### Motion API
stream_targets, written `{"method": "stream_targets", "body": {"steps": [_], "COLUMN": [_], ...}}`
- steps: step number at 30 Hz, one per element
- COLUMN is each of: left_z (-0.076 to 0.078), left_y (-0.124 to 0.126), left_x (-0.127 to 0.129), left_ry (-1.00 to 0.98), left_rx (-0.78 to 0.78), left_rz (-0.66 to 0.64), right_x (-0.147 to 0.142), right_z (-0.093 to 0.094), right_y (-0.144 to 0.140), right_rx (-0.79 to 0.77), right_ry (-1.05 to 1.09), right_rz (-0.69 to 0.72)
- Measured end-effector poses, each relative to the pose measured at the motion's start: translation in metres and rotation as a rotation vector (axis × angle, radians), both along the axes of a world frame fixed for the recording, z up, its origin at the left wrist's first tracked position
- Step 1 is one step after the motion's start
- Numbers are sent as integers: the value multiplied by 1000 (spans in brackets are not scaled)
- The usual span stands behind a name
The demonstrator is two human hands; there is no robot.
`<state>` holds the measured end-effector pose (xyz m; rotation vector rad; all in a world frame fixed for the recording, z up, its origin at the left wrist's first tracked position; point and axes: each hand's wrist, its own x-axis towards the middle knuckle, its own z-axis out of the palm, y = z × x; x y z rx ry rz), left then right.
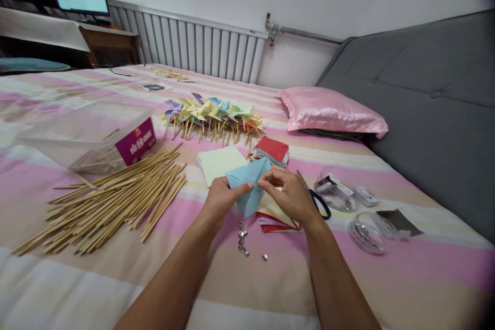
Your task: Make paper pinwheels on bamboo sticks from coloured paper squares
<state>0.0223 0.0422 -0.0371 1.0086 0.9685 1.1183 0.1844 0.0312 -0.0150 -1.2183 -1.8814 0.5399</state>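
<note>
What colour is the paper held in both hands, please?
The paper is light blue, as the head view shows.

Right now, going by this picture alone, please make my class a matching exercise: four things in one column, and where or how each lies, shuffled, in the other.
Column one
1. Blue paper
2. Wooden sticks
3. Pillow
4. Scissors

Column two
A. Next to the grey padded headboard
B. Held in the left hand, touched by the right hand
C. Dark-handled, lying on the striped bedding
D. In a loose pile beside the clear plastic box

Right pairs
1-B, 2-D, 3-A, 4-C
</note>
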Motion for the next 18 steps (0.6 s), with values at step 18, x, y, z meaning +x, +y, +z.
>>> {"method": "stream_targets", "body": {"steps": [18], "left_z": [1], "left_y": [2], "left_x": [-2], "left_ry": [-109], "left_rx": [-137], "left_rz": [91], "right_x": [-5], "right_z": [3], "right_y": [-4], "right_rx": [55], "right_ry": [205], "right_rz": [-98]}}
